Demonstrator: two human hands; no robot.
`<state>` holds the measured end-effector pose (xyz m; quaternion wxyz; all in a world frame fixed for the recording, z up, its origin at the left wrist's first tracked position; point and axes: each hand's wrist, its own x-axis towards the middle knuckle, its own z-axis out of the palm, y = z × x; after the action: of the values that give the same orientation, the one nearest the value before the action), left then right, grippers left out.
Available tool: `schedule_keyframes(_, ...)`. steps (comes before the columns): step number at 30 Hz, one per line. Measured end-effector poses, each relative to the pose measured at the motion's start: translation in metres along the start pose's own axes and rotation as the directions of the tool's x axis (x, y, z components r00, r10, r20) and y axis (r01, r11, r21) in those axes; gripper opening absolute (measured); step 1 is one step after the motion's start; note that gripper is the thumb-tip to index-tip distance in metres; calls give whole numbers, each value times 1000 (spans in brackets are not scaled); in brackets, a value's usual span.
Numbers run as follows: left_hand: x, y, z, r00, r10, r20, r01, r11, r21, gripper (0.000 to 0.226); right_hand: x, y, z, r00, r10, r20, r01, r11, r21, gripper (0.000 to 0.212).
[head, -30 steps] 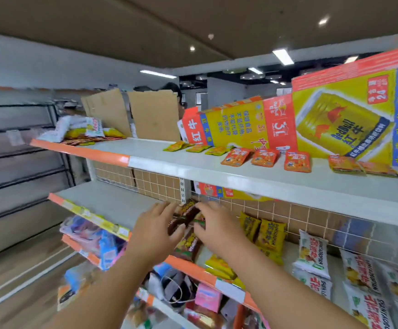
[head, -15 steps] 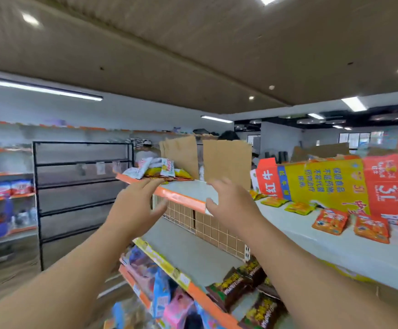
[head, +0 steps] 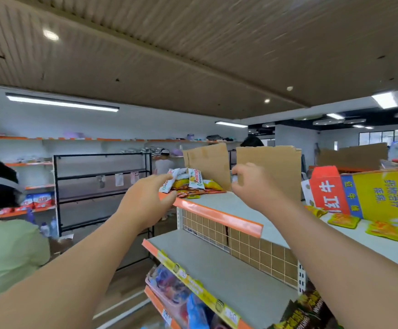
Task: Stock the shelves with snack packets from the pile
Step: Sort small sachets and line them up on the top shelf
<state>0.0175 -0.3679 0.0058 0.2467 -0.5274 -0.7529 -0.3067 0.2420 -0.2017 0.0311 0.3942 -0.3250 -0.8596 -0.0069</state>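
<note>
The left hand (head: 145, 205), left of centre in the frame, is stretched to the near edge of the pile (head: 193, 186). Its fingers (head: 166, 178) are laid over a white packet (head: 169, 185) and the thumb is tucked beneath, by the orange lip. Whether the packet is actually pinched cannot be told. The right hand (head: 255, 186), right of centre, is held with curled fingers in front of the cardboard sheets (head: 268, 167); whether anything is grasped in it cannot be told either.

The pile is heaped at the far left end of the top shelf (head: 231, 205), at mid-frame. The middle shelf (head: 217, 264) below is largely bare, and dark packets (head: 307, 309) are seen at the lower right.

A second ago both hands were busied with those dark packets on the lower shelf. Half a second ago they were lifted, spread, toward the top shelf's edge; now the pile is reached. One placement is therefore judged finished and a fresh pick-up begun, with much of the pile left to be shelved.
</note>
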Motion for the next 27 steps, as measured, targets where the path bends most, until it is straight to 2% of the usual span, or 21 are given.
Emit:
schedule_keyframes(5,16,-33,9,1000,-10,26,10,1000,11,47,34,-7,39,998,18,52,-20,999,28,23)
schedule_keyframes(11,34,-62,35,997,-34,74,30,998,54,46,73,-4,84,996,0,90,-4,999,46,26)
schedule_keyframes(14,52,-77,54,995,-33,98,26,997,75,43,99,4,112,993,-12,114,6,999,50,21)
schedule_keyframes(20,113,-107,99,989,-74,131,60,992,114,42,169,26,162,986,-16,164,9,999,42,20)
schedule_keyframes(23,149,-115,127,982,-92,166,74,991,113,43,203,37,182,972,-26,236,20,999,27,22)
schedule_keyframes(27,200,-117,163,971,-71,230,34,986,161,37,251,56,202,955,-33,294,23,999,38,18)
